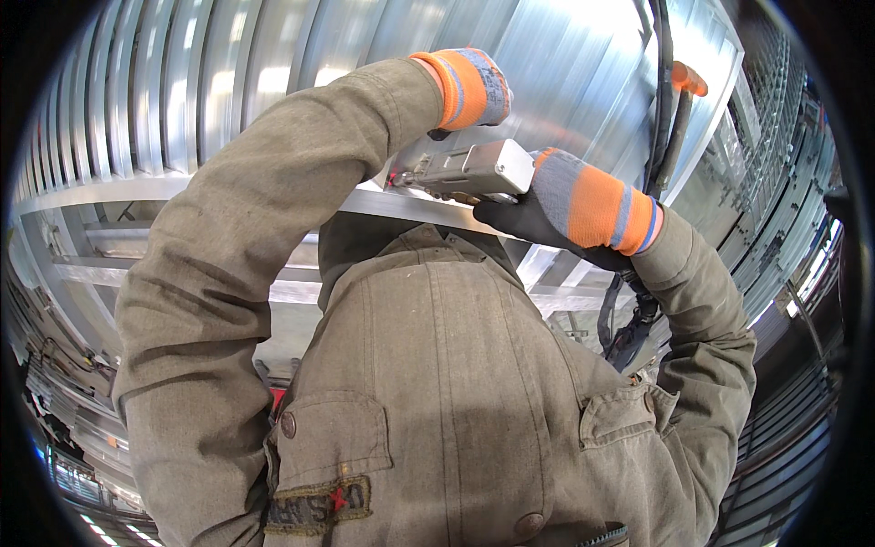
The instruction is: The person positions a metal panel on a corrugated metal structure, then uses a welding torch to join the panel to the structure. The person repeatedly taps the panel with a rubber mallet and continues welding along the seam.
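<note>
My right hand (583,201), in an orange and grey knit glove with dark palm, grips a silver, box-shaped laser welding gun (478,170). The gun's narrow nozzle points left, with a red glow at its tip beside the near rail (128,193) of a metal frame. My left hand (474,88), in a matching glove, is closed just beyond the gun, over the shiny ribbed metal panel (365,36). Its fingertips are turned away, and a small dark bit shows under it; what it holds, if anything, is hidden.
On the panel's right lies a hammer-like tool with an orange head (690,79), beside a black hose (663,82). Black cables (631,333) hang below my right wrist. Lower frame bars (100,272) run under the panel, and long metal profiles (797,182) lie at far right.
</note>
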Action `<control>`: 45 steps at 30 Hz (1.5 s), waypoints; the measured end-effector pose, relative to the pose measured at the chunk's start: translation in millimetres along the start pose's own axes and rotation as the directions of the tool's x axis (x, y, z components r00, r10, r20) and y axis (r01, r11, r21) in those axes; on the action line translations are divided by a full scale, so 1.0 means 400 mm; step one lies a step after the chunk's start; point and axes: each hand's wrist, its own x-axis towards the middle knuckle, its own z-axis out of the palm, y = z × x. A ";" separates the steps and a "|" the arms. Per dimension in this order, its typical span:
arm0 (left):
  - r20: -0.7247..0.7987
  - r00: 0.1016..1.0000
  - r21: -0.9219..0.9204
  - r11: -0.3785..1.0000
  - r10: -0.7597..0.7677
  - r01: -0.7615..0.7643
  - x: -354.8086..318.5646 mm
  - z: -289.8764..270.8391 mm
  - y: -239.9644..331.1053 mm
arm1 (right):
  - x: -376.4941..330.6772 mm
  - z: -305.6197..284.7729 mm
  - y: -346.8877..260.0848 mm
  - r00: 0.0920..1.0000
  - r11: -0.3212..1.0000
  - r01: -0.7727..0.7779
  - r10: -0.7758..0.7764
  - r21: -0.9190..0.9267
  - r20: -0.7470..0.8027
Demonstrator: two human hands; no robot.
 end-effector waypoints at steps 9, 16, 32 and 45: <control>-0.056 0.998 0.013 1.000 0.016 -0.015 0.011 0.020 -0.005 | 0.032 0.009 0.002 0.997 0.997 0.073 -0.072 -0.030 0.034; -0.038 0.997 -0.095 0.994 -0.066 0.062 0.025 0.019 -0.002 | 0.032 -0.018 -0.028 0.997 0.993 0.021 -0.012 -0.114 0.081; 0.033 0.999 0.000 1.000 -0.013 0.013 -0.040 -0.022 0.002 | 0.034 -0.009 -0.007 0.992 0.986 0.120 -0.117 -0.111 0.041; -0.020 0.999 -0.032 0.999 -0.031 0.030 -0.043 -0.014 0.002 | 0.001 -0.026 -0.004 0.999 0.998 0.044 -0.043 -0.053 0.025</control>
